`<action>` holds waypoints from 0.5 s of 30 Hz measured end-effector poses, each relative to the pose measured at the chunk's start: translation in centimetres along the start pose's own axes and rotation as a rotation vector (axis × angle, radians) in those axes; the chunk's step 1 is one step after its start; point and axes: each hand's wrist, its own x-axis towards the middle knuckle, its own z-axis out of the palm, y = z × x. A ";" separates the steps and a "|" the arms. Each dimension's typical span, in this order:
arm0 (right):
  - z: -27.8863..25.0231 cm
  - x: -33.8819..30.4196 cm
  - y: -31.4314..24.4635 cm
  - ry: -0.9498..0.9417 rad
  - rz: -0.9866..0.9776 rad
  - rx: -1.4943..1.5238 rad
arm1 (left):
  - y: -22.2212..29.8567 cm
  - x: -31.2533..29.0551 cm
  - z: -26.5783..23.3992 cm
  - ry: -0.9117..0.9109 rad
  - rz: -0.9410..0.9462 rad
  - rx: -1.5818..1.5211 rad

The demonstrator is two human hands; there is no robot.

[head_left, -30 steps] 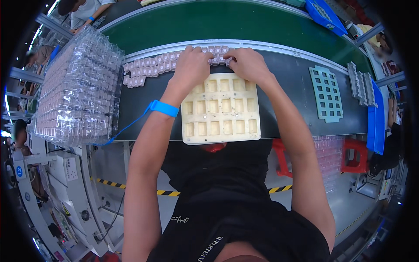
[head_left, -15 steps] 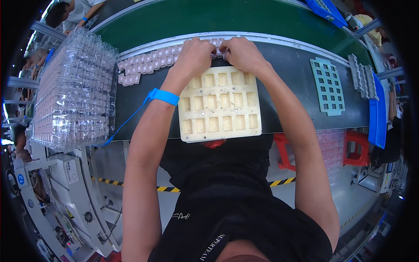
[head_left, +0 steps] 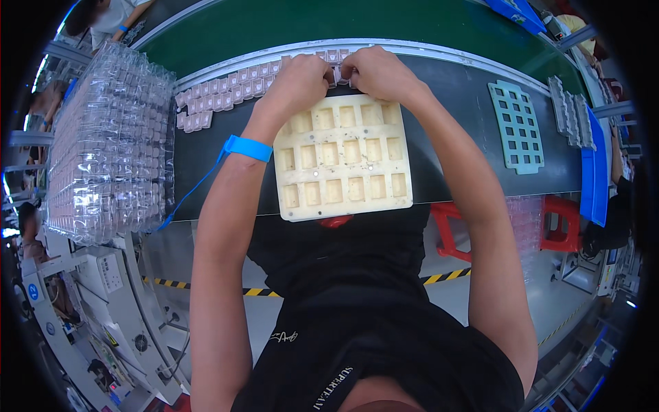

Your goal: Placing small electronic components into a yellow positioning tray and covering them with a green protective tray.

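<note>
Head view | left hand [head_left: 302,77], right hand [head_left: 379,74] curled at pink pieces [head_left: 248,89], worktop's [head_left: 449,113] far edge | grasp: I cannot tell | cream pocketed tray [head_left: 342,171]: near edge

Cream tray [head_left: 343,168], pink pieces [head_left: 237,92], blue wristband [head_left: 248,148]

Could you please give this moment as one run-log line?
left hand: at pinkish parts | right hand: at same parts | both grips: unclear | cream tray: visible pockets empty | teal grid: off to right
</note>
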 end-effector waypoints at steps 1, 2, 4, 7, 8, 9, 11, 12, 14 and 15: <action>-0.2 -0.1 0.1 -0.028 -0.004 0.025 | 0.2 -0.2 -0.3 -0.022 0.001 -0.037; -0.4 -0.1 0.2 -0.056 -0.008 0.050 | 0.3 -0.3 -0.6 -0.043 0.001 -0.073; -1.2 -0.1 0.6 -0.020 -0.024 0.050 | 0.3 -0.5 -1.4 -0.011 -0.002 -0.130; -1.7 0.0 1.8 0.055 -0.026 0.047 | -0.8 -0.8 -2.1 0.037 -0.013 -0.185; -1.8 -0.1 2.2 0.093 -0.011 0.044 | -1.2 -0.8 -2.3 0.052 -0.021 -0.184; -2.0 -0.3 2.3 0.072 -0.016 0.046 | -1.2 -0.9 -2.5 0.053 -0.021 -0.185; -2.2 -0.6 2.1 0.039 -0.010 0.026 | -1.3 -1.1 -2.9 0.000 -0.019 -0.103; -2.3 -0.8 1.8 0.005 -0.006 0.010 | -1.2 -1.2 -2.9 0.002 -0.022 -0.103; -2.6 -0.8 0.9 -0.027 0.021 -0.011 | -1.0 -1.2 -2.9 -0.016 0.060 -0.012; -2.5 -0.8 0.7 -0.059 0.052 -0.028 | -1.0 -1.1 -2.7 -0.017 0.059 -0.012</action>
